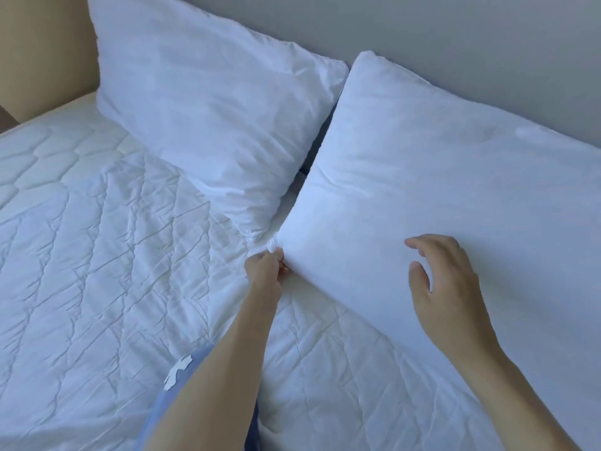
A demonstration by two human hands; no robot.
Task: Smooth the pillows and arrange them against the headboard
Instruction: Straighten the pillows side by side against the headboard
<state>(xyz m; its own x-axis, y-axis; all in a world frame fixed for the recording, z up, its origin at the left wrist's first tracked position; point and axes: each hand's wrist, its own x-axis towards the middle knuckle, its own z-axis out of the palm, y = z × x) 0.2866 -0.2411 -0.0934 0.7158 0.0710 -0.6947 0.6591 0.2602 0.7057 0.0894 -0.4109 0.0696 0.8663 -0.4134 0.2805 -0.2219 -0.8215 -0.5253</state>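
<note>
Two plump white fabric pillows lean against the grey wall-like headboard (455, 37) at the far side: the left pillow (208, 102) and the right pillow (439, 177), their near corners almost touching. Both rest on one white quilted mattress cover (97, 239). The left hand (265, 266) has its fingers pinched tight on the right pillow's near-left corner. The right hand (445, 284) hovers over that pillow's near edge, fingers loosely spread and curled, gripping nothing
</note>
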